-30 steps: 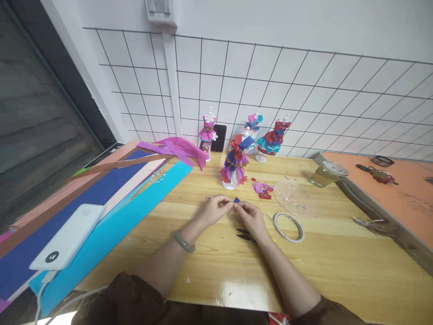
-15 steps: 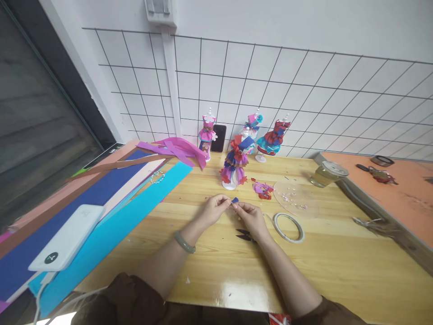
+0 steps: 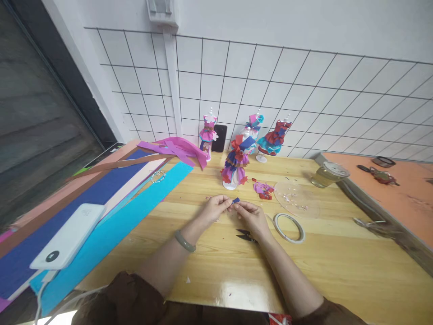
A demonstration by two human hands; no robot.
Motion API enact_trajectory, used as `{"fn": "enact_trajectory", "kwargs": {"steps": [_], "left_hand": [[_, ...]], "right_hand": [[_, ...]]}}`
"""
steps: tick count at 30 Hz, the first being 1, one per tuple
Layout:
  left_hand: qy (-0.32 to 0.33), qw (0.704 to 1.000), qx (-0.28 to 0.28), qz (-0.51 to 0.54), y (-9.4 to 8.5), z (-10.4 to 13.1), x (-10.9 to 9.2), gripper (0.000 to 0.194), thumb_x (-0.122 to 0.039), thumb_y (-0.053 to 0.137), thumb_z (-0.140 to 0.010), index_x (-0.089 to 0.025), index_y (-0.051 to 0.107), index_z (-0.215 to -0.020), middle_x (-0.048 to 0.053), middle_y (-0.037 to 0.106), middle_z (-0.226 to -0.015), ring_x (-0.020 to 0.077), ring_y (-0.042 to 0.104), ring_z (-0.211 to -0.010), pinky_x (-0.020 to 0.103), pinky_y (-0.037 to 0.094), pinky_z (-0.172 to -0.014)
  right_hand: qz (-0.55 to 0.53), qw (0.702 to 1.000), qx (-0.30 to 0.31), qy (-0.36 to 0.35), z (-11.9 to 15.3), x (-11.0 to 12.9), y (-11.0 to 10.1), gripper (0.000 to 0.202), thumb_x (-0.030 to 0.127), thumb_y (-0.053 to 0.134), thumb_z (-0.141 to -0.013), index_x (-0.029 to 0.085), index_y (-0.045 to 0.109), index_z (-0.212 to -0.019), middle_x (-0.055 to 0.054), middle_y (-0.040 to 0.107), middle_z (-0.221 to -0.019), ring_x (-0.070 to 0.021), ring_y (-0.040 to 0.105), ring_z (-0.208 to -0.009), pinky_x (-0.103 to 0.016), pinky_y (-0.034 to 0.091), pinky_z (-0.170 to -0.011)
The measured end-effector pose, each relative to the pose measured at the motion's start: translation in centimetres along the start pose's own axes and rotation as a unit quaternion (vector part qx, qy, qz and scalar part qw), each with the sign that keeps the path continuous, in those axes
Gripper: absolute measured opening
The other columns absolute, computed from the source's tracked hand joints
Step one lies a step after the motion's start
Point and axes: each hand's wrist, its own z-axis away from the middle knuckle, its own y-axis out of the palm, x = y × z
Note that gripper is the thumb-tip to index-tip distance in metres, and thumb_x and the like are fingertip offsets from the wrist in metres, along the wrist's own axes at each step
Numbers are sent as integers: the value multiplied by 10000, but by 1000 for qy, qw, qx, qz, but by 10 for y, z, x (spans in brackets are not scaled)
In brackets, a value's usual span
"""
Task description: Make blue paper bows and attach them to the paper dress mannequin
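A small dark blue paper piece (image 3: 236, 200) is pinched between the fingertips of my left hand (image 3: 216, 208) and my right hand (image 3: 251, 216), which nearly touch each other. Black scissors (image 3: 246, 235) lie partly under my right wrist. Just beyond my hands stands a small dress form (image 3: 237, 158) in red, blue and purple paper ruffles. To its right are purple and red paper scraps (image 3: 264, 189). A roll of white tape (image 3: 289, 228) lies right of my right hand.
Several other dress forms (image 3: 272, 139) and a phone (image 3: 219, 138) stand by the wall. Long crepe paper strips (image 3: 149, 194) and a white power bank (image 3: 67, 237) occupy the left. At right are a clear dish with beads (image 3: 297, 198) and a lidded cup (image 3: 329, 174).
The blue paper piece has turned slightly between my fingertips. My hands have hardly moved, and the whole view has shifted a little.
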Motion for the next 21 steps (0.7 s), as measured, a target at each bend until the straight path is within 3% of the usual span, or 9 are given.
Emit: {"fn": "enact_trajectory", "kwargs": {"steps": [8, 15, 21], "left_hand": [[-61, 989, 30, 130, 1, -2, 1, 296, -396, 594, -675, -103, 554, -691, 15, 526, -635, 71, 473, -571, 214, 337, -567], [-122, 960, 94, 233, -6, 0, 0, 248, -332, 629, -662, -112, 543, -737, 7, 514, -617, 65, 485, -553, 213, 344, -566], [-156, 946, 153, 240, -11, 3, -3, 206, -303, 613, -685, -132, 504, -725, 20, 534, -641, 78, 504, -558, 213, 345, -543]], "right_hand": [[-16, 1000, -14, 0, -2, -5, -1, 213, 350, 677, -609, 184, 684, -741, -11, 638, -634, -71, 444, -482, -204, 364, -486], [-32, 999, 27, 6, 0, -2, -2, 192, 339, 674, -620, 174, 657, -717, -8, 623, -624, -77, 464, -494, -201, 367, -483], [-20, 997, 76, 5, 1, 0, -3, 219, 339, 661, -641, 175, 662, -786, -5, 625, -605, -89, 491, -519, -198, 358, -481]]}}
